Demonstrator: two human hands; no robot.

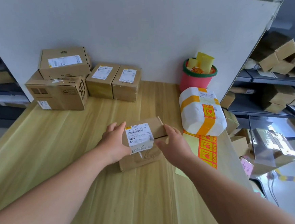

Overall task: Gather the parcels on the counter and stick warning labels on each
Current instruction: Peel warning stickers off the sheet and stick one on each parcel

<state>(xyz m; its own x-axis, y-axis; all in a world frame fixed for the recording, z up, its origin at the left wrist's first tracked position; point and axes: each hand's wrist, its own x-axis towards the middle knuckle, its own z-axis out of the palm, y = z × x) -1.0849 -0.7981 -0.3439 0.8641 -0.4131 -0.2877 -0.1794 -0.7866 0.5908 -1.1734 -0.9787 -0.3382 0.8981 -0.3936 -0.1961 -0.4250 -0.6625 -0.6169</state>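
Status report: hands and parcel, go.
Left hand grips small box, right hand open at its right side. No warning label visible on it. Label sheet lies just right, partly under white parcel.

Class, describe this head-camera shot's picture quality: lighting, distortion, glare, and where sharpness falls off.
Head view: soft, even light, only faint shadows beside the held box on the counter; the wide lens bows the edges of the white partition; glare streaks the clear-wrapped package at right; the held box's label is partly readable, the labels on the far boxes blurred.
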